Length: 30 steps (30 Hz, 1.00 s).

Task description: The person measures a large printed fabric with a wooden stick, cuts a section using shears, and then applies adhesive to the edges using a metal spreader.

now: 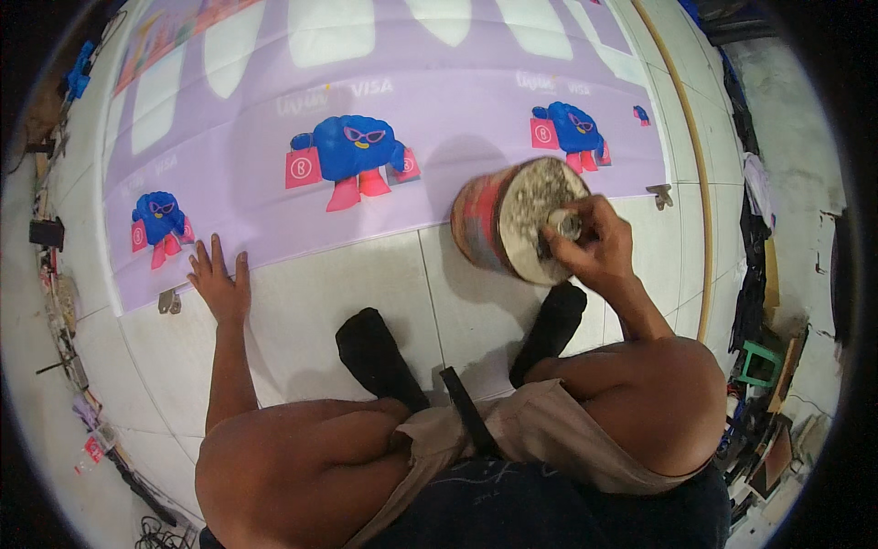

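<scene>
A printed purple banner (274, 215) with blue cartoon figures lies spread on the white tiled floor. My left hand (223, 285) rests with its fingers spread at the banner's near left edge. My right hand (599, 245) has its fingers closed round the pale round knob on the lid of a red, stained tin can (480, 220). The can is tilted, its dirty cream lid facing me, over the banner's near edge. I cannot tell whether it touches the floor. Metal clips sit on the banner's edge, one (169, 301) near my left hand and one (658, 196) at the right corner.
My feet in black socks (373, 352) stand on the tiles just short of the banner. A long tan pole or tube (697, 156) runs along its right side. A green plastic stool (760, 364) and assorted clutter line the right wall; cables and small items lie along the left.
</scene>
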{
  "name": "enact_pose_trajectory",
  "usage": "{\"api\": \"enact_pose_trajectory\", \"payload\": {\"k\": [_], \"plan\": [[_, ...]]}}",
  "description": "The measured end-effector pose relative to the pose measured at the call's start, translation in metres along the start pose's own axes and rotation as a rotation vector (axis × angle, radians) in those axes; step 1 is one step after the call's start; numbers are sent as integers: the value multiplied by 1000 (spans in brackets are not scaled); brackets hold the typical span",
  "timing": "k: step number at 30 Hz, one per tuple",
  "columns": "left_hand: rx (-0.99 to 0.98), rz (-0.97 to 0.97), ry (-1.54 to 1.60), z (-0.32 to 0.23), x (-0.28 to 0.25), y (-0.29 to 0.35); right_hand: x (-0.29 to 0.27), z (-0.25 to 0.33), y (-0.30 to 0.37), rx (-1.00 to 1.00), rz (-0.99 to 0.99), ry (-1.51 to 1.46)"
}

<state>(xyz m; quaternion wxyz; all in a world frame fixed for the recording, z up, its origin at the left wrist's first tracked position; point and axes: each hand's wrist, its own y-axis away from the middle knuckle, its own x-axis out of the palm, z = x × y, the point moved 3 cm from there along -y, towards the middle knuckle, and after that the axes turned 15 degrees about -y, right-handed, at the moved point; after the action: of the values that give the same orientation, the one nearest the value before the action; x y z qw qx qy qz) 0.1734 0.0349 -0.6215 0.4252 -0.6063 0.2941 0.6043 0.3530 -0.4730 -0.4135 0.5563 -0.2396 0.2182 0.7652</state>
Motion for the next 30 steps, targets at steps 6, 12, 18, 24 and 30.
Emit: {"api": "enact_pose_trajectory", "payload": {"k": [6, 12, 18, 24, 30], "plan": [[-18, -43, 11, 2, 1, 2, 9, 5, -60, -184, -79, 58], [-24, -76, 67, 3, -6, 4, 26, -5, -101, -144, -96, 180], [-24, -52, 44, 1, -2, 2, 22, -3, -98, -141, 43, 319], [2, -112, -99, 7, -37, -6, 13, 50, -132, -127, 208, 622], [-116, -204, 69, 121, -96, -34, 60, 66, -184, -363, 179, 286]]}}
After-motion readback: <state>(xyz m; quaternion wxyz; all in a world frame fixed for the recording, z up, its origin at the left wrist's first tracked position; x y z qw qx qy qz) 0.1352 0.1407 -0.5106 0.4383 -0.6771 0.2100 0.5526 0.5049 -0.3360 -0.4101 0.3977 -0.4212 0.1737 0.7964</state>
